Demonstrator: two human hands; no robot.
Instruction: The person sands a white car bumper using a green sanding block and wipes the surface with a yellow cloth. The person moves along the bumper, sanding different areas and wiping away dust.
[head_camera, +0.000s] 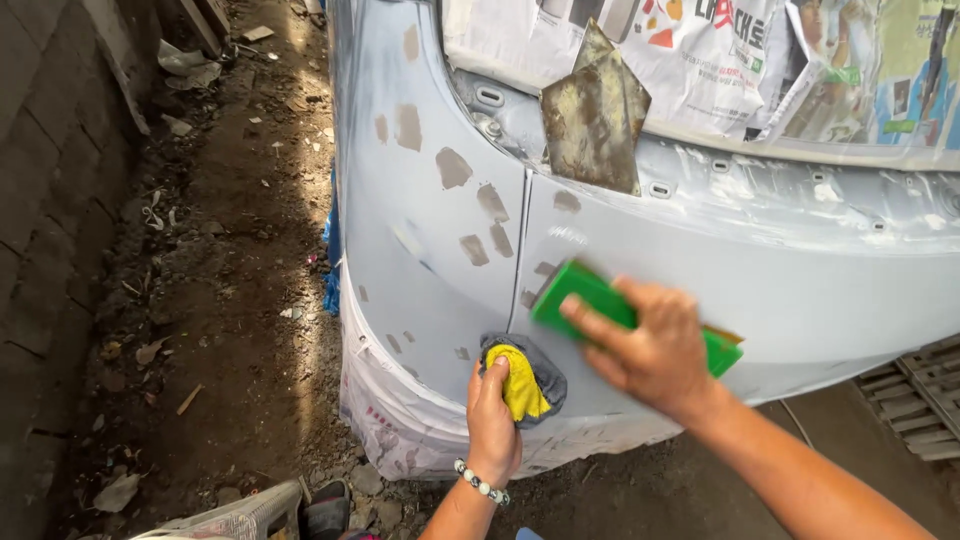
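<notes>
My right hand (655, 345) presses a green sanding block (585, 292) flat against the grey primed car body panel (800, 270). Below and to its left, my left hand (492, 420) grips a wadded yellow and grey cloth (522, 380) against the panel's lower edge. A beaded bracelet sits on my left wrist. Brownish filler patches (452, 168) dot the panel on both sides of a vertical seam.
Newspaper masking (700, 50) covers the upper bodywork, with a dirty square scraper sheet (595, 115) lying on the ledge. More paper wraps the panel's bottom (400, 420). Littered dirt ground (230, 250) and a brick wall (50, 200) lie left; a metal grate (920, 400) sits right.
</notes>
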